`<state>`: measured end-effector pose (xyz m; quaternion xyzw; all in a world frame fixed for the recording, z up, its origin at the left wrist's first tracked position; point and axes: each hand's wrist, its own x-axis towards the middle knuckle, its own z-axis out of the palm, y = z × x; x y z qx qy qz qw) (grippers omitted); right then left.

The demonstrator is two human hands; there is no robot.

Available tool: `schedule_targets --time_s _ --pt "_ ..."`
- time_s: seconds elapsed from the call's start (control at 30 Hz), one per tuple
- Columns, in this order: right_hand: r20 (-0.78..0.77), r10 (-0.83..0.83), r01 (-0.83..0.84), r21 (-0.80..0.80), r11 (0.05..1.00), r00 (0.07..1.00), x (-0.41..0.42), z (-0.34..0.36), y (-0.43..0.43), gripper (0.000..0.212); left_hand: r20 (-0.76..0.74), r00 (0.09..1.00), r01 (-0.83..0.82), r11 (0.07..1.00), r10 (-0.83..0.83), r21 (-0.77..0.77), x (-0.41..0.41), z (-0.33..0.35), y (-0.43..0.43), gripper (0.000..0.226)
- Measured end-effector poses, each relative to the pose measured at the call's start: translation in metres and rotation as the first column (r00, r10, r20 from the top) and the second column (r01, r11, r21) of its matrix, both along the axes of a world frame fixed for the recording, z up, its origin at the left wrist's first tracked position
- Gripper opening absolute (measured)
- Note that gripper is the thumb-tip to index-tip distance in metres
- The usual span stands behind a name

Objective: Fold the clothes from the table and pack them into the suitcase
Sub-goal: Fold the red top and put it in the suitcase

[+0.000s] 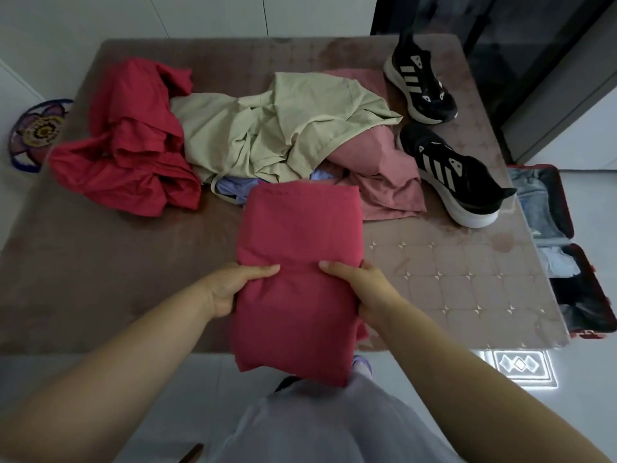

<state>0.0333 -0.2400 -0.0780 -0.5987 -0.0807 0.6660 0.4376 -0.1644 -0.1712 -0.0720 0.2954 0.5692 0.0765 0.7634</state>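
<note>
Both hands are curled round the folded crimson garment (297, 242) at the table (117, 279)'s near edge: left hand (228, 290) grips its left side, right hand (365, 294) its right (thumbs on top). Unfolded clothes (267, 135) are heaped behind it; the suitcase (567, 212) lies open on the floor, right.

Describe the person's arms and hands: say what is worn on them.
The left arm and right arm are bare up to the frame's edge, with no sleeves showing. The left hand and right hand wear no gloves, and no rings, watch or bracelets show. A pale lilac garment covers the body.
</note>
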Motion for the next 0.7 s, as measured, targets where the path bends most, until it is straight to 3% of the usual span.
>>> schedule_targets --time_s 0.2,0.3,0.47,0.57,0.7 --pt "-0.040 0.039 -0.033 0.144 0.989 0.998 0.038 0.026 -0.024 0.033 0.133 0.990 0.039 0.997 -0.049 0.071 0.030 0.010 -0.005 0.100" --pt "-0.007 0.074 -0.072 0.177 0.982 0.997 0.064 0.032 -0.044 0.033 0.187 0.982 -0.023 0.995 0.004 0.101 0.053 0.011 -0.017 0.096" --pt "0.092 0.105 -0.120 0.167 0.979 0.990 0.108 0.032 -0.078 0.012 0.264 0.959 -0.122 0.991 0.102 0.060 0.100 0.009 -0.065 0.073" --pt "0.068 0.105 -0.114 0.153 0.982 0.992 0.142 0.028 -0.103 0.012 0.266 0.959 -0.108 0.994 0.099 0.017 0.137 0.008 -0.098 0.071" --pt "0.018 0.072 -0.074 0.129 0.989 0.997 0.203 0.030 -0.144 0.012 0.306 0.946 -0.135 0.988 0.106 0.077 0.201 0.012 -0.137 0.069"
